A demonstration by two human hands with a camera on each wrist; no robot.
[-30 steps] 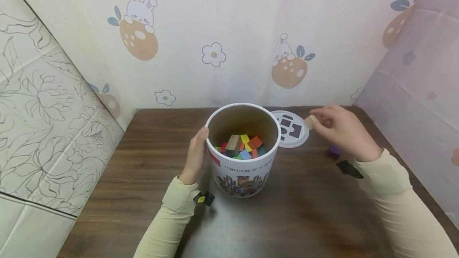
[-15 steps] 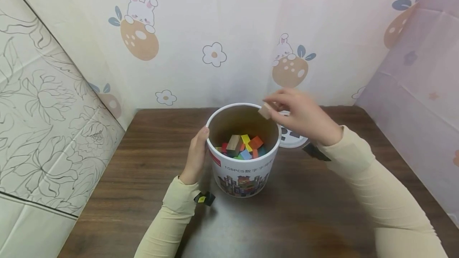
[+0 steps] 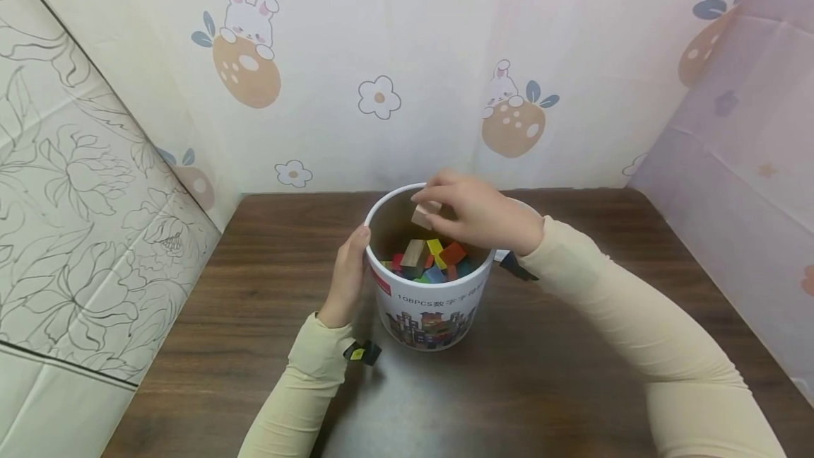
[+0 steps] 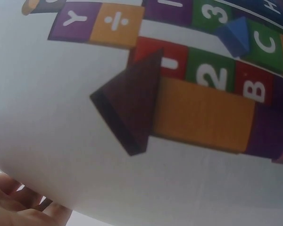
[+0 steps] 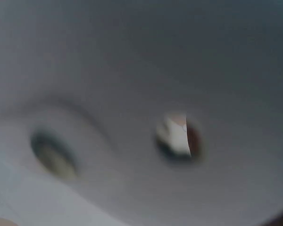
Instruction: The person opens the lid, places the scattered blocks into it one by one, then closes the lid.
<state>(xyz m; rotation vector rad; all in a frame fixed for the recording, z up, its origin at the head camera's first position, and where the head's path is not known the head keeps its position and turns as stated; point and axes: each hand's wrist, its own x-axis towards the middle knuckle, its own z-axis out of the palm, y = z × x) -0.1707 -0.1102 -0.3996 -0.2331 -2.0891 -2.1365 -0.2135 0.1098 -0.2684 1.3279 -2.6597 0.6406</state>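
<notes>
A white round bucket (image 3: pixel 416 309) printed with a block town stands on the wooden table. My left hand (image 3: pixel 345 278) holds its left side, thumb at the rim; in the left wrist view its fingers (image 4: pixel 19 205) lie along the curved wall. My right hand (image 3: pixel 483 214) is over the bucket's mouth and pinches a pale wooden block (image 3: pixel 425 216) between thumb and fingers. Inside lie several colored blocks, among them a plain wooden block (image 3: pixel 415 254), a yellow block (image 3: pixel 435 246) and an orange-red block (image 3: pixel 453 254). The right wrist view is blurred and does not show the block.
Part of the white lid (image 3: pixel 501 255) shows behind the bucket's right side, mostly covered by my right hand and wrist. The dark table (image 3: pixel 254 302) reaches back to a patterned wall cloth (image 3: pixel 331 55). Another patterned cloth (image 3: pixel 750 182) borders it on the right.
My right hand has carried the pale block left, from beside the lid to above the bucket's mouth. The right arm now covers where a purple block showed. My left hand has stayed put.
</notes>
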